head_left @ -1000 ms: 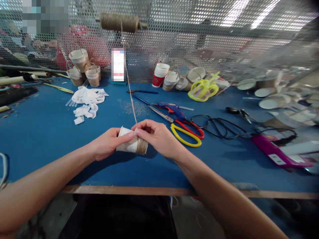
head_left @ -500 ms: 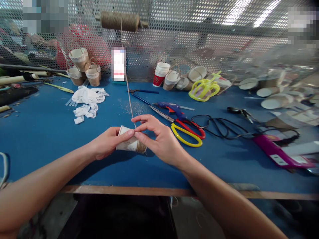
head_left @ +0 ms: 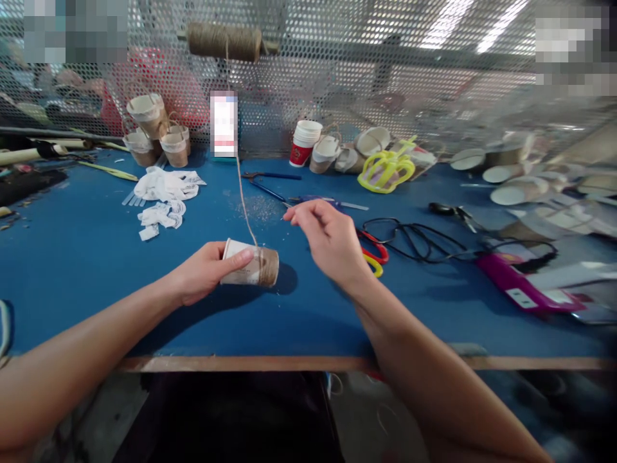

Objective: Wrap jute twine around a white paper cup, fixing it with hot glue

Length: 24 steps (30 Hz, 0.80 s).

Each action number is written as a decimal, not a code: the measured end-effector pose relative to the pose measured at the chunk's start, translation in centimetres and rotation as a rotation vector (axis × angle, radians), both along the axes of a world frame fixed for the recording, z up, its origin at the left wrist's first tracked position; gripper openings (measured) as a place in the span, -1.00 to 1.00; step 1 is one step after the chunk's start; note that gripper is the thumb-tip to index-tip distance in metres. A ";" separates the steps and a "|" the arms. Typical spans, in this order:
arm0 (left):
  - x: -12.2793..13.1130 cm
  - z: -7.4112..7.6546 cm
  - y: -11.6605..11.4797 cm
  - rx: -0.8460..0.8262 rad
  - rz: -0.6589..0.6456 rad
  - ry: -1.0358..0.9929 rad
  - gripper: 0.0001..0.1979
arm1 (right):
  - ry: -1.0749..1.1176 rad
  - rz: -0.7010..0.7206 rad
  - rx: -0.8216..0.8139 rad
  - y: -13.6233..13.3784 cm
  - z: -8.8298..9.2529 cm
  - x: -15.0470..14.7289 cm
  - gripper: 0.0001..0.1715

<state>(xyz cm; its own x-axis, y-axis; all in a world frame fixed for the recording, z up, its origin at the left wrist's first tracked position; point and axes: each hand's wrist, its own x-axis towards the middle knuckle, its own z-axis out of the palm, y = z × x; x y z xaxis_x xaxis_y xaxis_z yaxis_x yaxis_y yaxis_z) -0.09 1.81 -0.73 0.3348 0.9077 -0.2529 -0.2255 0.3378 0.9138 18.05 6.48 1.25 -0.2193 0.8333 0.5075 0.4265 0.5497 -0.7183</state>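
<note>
My left hand (head_left: 205, 273) grips a white paper cup (head_left: 245, 270) lying on its side just above the blue table (head_left: 96, 270). Brown twine is wound round the cup's base end (head_left: 268, 266). A strand of twine (head_left: 240, 186) runs up from the cup to a spool (head_left: 224, 40) hung on the mesh wall. My right hand (head_left: 330, 241) hovers to the right of the cup, fingers loosely curled, with nothing visible in them. Beneath it lie yellow and red scissors (head_left: 372, 254) and a blue glue gun (head_left: 313, 200).
Twine-wrapped cups (head_left: 153, 128) stand at the back left beside white paper scraps (head_left: 164, 193). A red cup stack (head_left: 303, 143), a yellow frame (head_left: 385, 172), a black cable (head_left: 424, 239) and a magenta tool (head_left: 518, 286) lie to the right. The table's wooden front edge (head_left: 289, 364) is near.
My right hand has let go of the cup and twine and lifted away to the right and further back. The left hand still holds the cup.
</note>
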 end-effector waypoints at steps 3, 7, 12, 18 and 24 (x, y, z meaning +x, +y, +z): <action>-0.3 0.3 0.2 -0.015 0.083 -0.030 -0.74 | -0.261 -0.047 -0.133 0.6 0.8 0.7 -0.64; -0.9 0.7 0.6 -0.003 0.171 -0.048 -0.72 | -0.681 0.078 -0.247 1.3 2.0 1.9 -0.86; -1.3 0.7 0.9 -0.017 0.184 0.024 -0.70 | -0.853 -0.310 -0.298 4.9 1.8 4.9 -0.64; -1.1 -0.2 1.2 -0.061 0.066 0.111 -0.73 | -0.887 -0.447 -0.467 9.0 -1.4 7.4 -0.71; -1.2 -0.6 1.8 -0.012 0.030 0.171 -0.79 | -0.644 -0.445 -0.448 9.7 -1.8 7.4 -0.72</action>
<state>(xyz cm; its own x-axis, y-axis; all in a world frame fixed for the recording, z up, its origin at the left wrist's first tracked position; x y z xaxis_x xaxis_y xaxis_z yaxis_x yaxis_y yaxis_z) -1.31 3.64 -1.32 0.2583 0.9133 -0.3149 -0.0772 0.3444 0.9356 25.43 16.22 -0.55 0.0415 0.9991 0.0055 0.9268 -0.0364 -0.3739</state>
